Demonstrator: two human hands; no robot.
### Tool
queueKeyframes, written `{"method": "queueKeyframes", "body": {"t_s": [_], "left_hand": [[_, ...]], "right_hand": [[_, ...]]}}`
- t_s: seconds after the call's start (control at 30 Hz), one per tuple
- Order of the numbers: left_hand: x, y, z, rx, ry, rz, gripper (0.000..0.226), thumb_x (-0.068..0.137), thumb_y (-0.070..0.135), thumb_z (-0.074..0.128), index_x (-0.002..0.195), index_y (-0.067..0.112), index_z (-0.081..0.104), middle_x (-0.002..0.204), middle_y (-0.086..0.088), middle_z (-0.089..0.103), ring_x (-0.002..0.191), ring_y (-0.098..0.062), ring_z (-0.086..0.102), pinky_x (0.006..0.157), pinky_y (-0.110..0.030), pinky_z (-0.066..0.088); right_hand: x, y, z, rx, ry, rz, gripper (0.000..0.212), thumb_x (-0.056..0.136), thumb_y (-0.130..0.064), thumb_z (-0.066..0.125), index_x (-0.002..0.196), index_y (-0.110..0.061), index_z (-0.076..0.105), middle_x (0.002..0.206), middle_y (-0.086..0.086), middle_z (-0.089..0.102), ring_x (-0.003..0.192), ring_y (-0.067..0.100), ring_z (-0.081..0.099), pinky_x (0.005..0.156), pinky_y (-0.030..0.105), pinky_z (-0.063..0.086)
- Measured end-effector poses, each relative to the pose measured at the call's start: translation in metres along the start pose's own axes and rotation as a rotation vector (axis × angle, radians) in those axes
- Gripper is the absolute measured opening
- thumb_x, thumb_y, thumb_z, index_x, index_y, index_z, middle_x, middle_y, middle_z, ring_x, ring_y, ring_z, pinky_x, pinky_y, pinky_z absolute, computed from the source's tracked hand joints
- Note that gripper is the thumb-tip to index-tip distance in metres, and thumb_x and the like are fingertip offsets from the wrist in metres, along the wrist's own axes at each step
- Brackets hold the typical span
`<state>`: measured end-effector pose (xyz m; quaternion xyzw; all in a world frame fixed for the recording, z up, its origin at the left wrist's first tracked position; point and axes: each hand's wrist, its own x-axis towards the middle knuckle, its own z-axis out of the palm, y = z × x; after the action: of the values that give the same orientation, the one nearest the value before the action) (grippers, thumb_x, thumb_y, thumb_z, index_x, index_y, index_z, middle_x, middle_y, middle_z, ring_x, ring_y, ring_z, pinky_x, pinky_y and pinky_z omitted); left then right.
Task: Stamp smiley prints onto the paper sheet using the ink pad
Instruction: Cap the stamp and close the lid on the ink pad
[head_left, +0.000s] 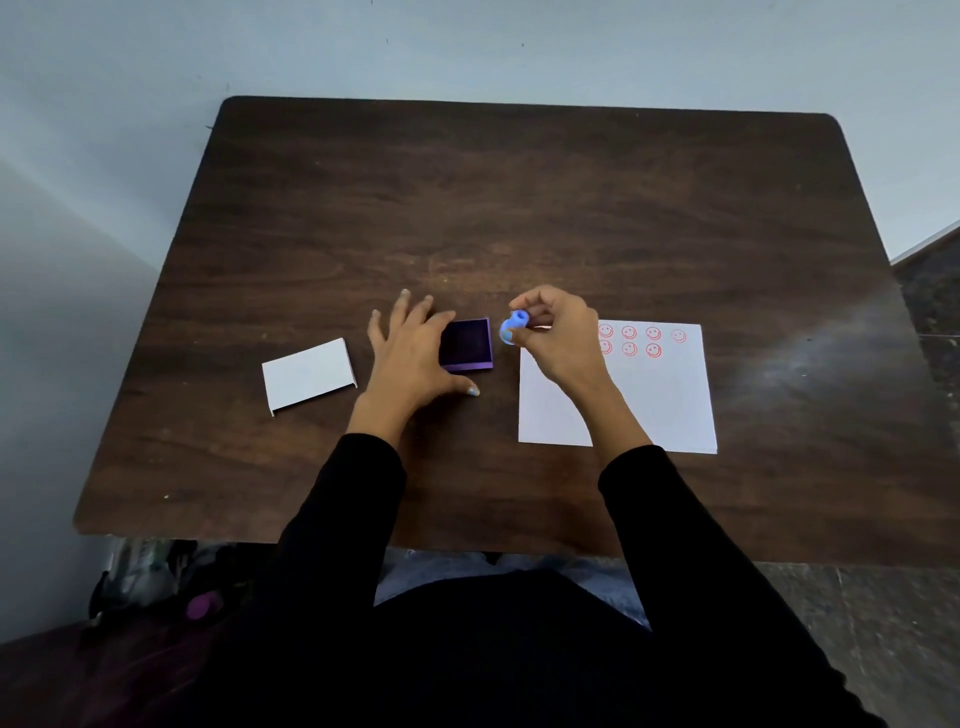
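- Dark brown wood-grain table: the work surface, seen from above, with rounded far corners; all the task's things lie along its near half.
- Square purple ink pad: lies open near the table's middle, its dark inked face up, with a lighter purple rim showing on the near and right sides.
- Left hand: rests flat on the table at the pad's left edge, fingers spread and pointing far, thumb stretched along the pad's near side; the fingers overlap the pad's left side and steady it, without closing around it.
- Small light-blue stamp: held in the air just right of the ink pad, between the pad and the sheet, tilted with its wider round end toward the left and down.
- Right hand: pinches the stamp's narrow handle between thumb and fingertips, the remaining fingers curled; the hand and its black sleeve cover the sheet's far left corner.
- White square paper sheet: lies flat to the right of the ink pad, apart from it.
- Red smiley prints: two rows along the sheet's far edge, the far row reaching further right; the leftmost marks are partly hidden by the right hand.
- White rectangular lid: lies left of the left hand, with short turned-down edges at its sides.
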<state>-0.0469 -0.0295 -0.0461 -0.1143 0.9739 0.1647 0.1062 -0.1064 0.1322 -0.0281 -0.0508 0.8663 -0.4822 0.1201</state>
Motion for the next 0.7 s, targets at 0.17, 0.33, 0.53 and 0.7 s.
{"method": "queueKeyframes", "body": {"t_s": [0.17,0.33,0.53,0.7], "left_hand": [[0.005,-0.019,-0.002,-0.085,-0.044,-0.070,0.084,0.058,0.054,0.080,0.132,0.038,0.044,0.158,-0.010,0.014,0.146,-0.029,-0.008,0.113,-0.060,-0.006],[0.009,-0.028,-0.007,-0.103,-0.075,-0.089,0.079,0.059,0.048,0.082,0.129,0.044,0.046,0.158,-0.008,0.011,0.145,-0.030,-0.011,0.111,-0.061,-0.009],[0.009,-0.034,-0.008,-0.095,-0.078,-0.103,0.080,0.058,0.047,0.083,0.129,0.045,0.046,0.159,-0.009,0.012,0.145,-0.030,-0.012,0.110,-0.061,-0.010],[0.007,-0.033,-0.011,-0.105,-0.085,-0.104,0.085,0.058,0.048,0.083,0.133,0.044,0.042,0.159,-0.009,0.011,0.145,-0.029,-0.011,0.111,-0.061,-0.010]], "right_hand": [[-0.003,-0.001,0.004,-0.092,-0.025,-0.039,0.019,0.074,-0.001,0.073,0.087,-0.013,0.066,0.093,0.006,0.071,0.083,0.013,0.063,0.068,0.019,0.050],[-0.006,0.001,0.011,-0.172,-0.061,-0.092,0.016,0.076,-0.002,0.070,0.088,-0.013,0.066,0.094,0.007,0.071,0.081,0.013,0.059,0.060,0.009,0.037],[-0.006,0.006,0.022,-0.233,-0.042,-0.082,0.019,0.077,0.000,0.068,0.090,-0.013,0.065,0.095,0.009,0.070,0.078,0.010,0.052,0.061,0.013,0.037],[-0.006,0.006,0.022,-0.227,-0.043,-0.049,0.024,0.078,-0.002,0.069,0.099,-0.012,0.064,0.103,0.010,0.069,0.086,0.015,0.058,0.071,0.020,0.043]]}}
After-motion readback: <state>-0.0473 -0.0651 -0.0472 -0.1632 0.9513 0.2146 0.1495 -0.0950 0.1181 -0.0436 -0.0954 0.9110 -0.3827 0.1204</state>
